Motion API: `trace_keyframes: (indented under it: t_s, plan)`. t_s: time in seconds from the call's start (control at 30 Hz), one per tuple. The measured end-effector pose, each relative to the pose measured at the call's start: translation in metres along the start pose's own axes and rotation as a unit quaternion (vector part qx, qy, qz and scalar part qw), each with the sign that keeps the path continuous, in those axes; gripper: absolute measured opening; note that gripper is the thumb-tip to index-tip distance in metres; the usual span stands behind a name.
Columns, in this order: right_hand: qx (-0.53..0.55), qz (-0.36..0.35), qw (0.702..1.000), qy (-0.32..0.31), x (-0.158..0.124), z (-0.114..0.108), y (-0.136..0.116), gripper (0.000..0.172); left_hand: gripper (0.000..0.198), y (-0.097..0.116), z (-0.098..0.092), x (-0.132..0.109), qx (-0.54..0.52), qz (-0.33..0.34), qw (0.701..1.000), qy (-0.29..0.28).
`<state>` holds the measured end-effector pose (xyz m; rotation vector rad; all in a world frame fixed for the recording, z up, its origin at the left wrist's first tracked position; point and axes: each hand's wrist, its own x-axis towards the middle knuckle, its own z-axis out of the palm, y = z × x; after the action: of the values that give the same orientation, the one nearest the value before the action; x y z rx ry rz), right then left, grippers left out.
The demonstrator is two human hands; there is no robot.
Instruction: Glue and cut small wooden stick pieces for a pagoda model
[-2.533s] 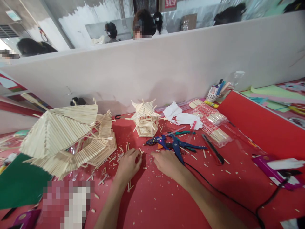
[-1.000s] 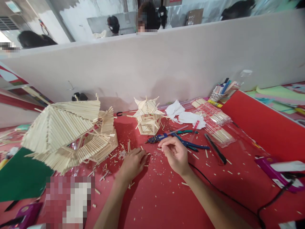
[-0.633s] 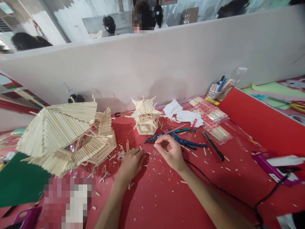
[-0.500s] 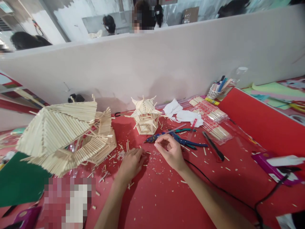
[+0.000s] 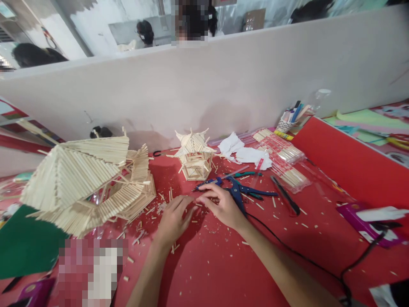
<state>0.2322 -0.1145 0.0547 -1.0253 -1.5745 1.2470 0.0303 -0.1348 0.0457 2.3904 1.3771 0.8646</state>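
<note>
My left hand (image 5: 175, 216) rests low over the red tabletop, thumb apart from its outstretched fingers, with nothing visible in it. Its fingertips nearly meet those of my right hand (image 5: 221, 205), whose fingers also stretch out, thumb apart and no object showing. Short stick scraps (image 5: 170, 194) and shavings lie around both hands. Just beyond them stands a small pavilion model of wooden sticks (image 5: 195, 160), its roof corners upturned. A blue hot glue gun (image 5: 238, 189) with a black cord lies behind my right hand, partly covered by it.
A larger stick-built pavilion (image 5: 86, 179) fills the left side. Right of the glue gun are a black utility knife (image 5: 285, 195), crumpled white tissue (image 5: 244, 153) and bagged sticks (image 5: 289, 168). A pen cup (image 5: 285, 124) stands by the grey partition (image 5: 159, 89). A red board (image 5: 358, 162) borders the right.
My right hand has moved left toward my left hand, its thumb and forefinger going from a near pinch to stretched out. My left thumb has spread from the fingers.
</note>
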Motion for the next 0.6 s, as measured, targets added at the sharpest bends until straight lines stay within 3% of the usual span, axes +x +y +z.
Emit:
trace_keyframes:
  t_s: [0.17, 0.4, 0.47, 0.6]
  plan:
    - [-0.003, 0.009, 0.996, -0.083, -0.002, 0.006, 0.002, 0.035, 0.018, -0.001, 0.004, -0.002, 0.002, 0.032, 0.999, 0.033]
    - [-0.051, 0.012, 0.991, -0.126, -0.004, 0.005, 0.004, 0.042, 0.022, -0.006, 0.003, -0.003, 0.057, 0.020, 0.998, 0.014]
    - [-0.067, 0.008, 0.992, -0.110, -0.003, 0.002, 0.004, 0.040, 0.022, -0.010, -0.002, -0.003, 0.082, -0.011, 0.997, 0.015]
    - [-0.151, -0.013, 0.988, -0.028, 0.002, -0.009, 0.007, 0.032, 0.020, -0.018, -0.015, -0.004, 0.185, -0.146, 0.970, 0.066]
